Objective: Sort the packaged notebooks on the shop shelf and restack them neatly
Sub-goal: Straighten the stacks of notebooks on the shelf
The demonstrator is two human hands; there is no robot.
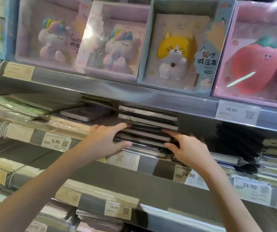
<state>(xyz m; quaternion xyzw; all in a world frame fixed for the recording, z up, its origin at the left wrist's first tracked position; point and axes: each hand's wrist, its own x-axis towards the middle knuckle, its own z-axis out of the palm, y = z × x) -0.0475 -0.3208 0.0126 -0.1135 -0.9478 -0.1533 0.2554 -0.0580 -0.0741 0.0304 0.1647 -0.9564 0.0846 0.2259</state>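
Observation:
A stack of dark packaged notebooks (pixel 148 120) lies on the middle shelf, spines facing me. My left hand (pixel 106 141) is at the stack's left end, fingers stretched along its lower notebooks and thumb spread below. My right hand (pixel 188 148) is at the stack's lower right front, index finger and thumb extended against the notebook edges. One grey notebook (pixel 84 113) lies apart to the left, angled. Further dark notebooks (pixel 99 100) sit behind the stack under the upper shelf.
Boxed plush-toy notebooks stand on the upper shelf: unicorns (pixel 116 42), a cat (pixel 178 46), a strawberry (pixel 258 56). Flat wrapped packs (pixel 17 106) lie at left, dark stacks (pixel 241 148) at right. Price tags (pixel 56 141) line the shelf edges; lower shelves hold more packs.

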